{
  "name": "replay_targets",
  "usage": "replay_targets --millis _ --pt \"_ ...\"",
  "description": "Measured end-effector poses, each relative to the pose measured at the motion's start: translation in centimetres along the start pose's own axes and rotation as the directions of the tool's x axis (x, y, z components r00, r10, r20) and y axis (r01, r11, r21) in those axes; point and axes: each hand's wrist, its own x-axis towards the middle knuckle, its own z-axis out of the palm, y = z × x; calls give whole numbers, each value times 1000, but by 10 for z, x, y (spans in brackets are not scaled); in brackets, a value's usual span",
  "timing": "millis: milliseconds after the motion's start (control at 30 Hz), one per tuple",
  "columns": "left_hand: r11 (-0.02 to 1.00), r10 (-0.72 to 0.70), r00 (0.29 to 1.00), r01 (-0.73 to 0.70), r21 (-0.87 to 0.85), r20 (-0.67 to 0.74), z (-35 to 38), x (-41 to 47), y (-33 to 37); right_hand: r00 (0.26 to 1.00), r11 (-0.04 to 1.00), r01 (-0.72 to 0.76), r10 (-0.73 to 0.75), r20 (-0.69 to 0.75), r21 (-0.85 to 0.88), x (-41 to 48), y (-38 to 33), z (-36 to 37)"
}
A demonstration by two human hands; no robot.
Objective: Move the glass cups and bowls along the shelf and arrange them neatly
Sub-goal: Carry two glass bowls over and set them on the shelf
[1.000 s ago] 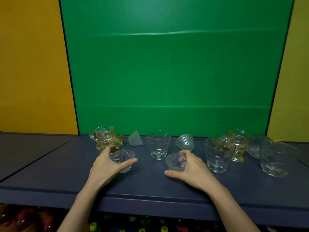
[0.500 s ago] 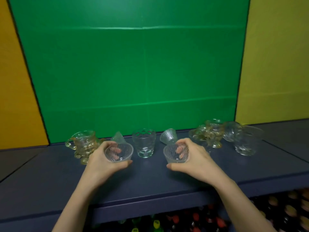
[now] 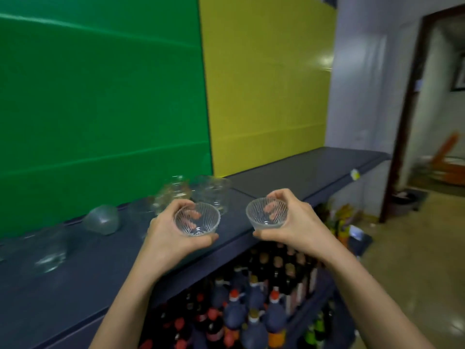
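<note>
- I am watching the left hand (image 3: pixel 171 235) gripping a small ribbed glass bowl (image 3: pixel 197 220). The thumb is lying along the near side by the base and the fingers are curling round the far side.
- Its fingertips (image 3: pixel 192 214) are showing pink through the clear wall.
- I am seeing the right hand (image 3: pixel 298 226) holding a second ribbed bowl (image 3: pixel 267 214) the same way, thumb under the near side and fingers wrapping the far wall.
- Both bowls are sitting mouth-up in the hands, tipping slightly toward me. They are raised off the dark blue shelf (image 3: pixel 302 176) and are apart from each other.
- The ribbed glass bowl is hanging over the shelf top near its front edge. The second ribbed bowl is hanging about over that front edge, and I cannot tell whether it is above the shelf or past it.
- Behind the left hand, a cluster of glassware (image 3: pixel 201 191) is standing on the shelf at the foot of the green panel (image 3: pixel 100 96). It is blurring too much for me to separate the pieces.
- Further left, a tipped glass bowl (image 3: pixel 102 219) is lying on its side on the shelf, and a tumbler (image 3: pixel 50 250) is standing nearer to me, also smeared.
- To the right of the cluster, the shelf is running on along the yellow panel (image 3: pixel 264 84) toward a doorway (image 3: pixel 442 117).
- Under the shelf, rows of capped bottles (image 3: pixel 251 311) are standing upright below my view of the forearms.
</note>
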Motion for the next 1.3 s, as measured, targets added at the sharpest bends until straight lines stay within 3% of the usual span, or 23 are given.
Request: replay_targets --millis 233,667,933,1133,1300 --pt "993 57 988 -41 -113 142 147 35 44 990 989 -95 83 -111 -111 -8 102 -99" --pt "995 25 985 -7 -101 171 320 102 91 984 987 -139 129 -120 -80 50 245 -189" --pt "1000 14 994 -12 -26 107 383 179 77 991 996 -55 46 -123 -68 143 317 -188" --pt "999 26 999 -25 38 -23 403 238 62 998 999 32 -34 -49 -37 235 349 -177" --pt "992 -29 994 42 118 -109 411 266 50 995 996 89 -91 51 27 292 368 -160"
